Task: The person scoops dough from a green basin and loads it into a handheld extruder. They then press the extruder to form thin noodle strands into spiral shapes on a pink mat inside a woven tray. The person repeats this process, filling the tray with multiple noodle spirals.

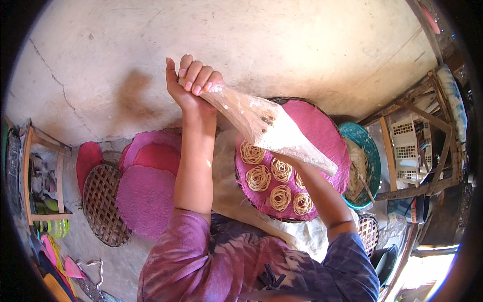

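Observation:
My left hand (pixel 197 79) is raised in front of the wall, its fingers wrapped round the narrow upper end of a pale, flour-smeared bag (pixel 246 108). The bag slants down to the right and widens, with a few dark spots on its side. My right forearm (pixel 327 196) reaches up beneath the wide end, and the bag hides that hand's fingers. Below lies a round tray covered with pink cloth (pixel 322 126). Several coiled, cream-coloured noodle-like nests (pixel 258 178) rest on its left and near part; the bag partly covers one.
Right of the tray stands a teal basin (pixel 371 156) with pale paste and a stick in it. Beyond is a wooden rack (pixel 386 151) with a white plastic basket (pixel 406 151). On the left floor lie a woven tray (pixel 103 206) and pink cloth-covered rounds (pixel 147 199). A wall (pixel 276 40) rises close ahead.

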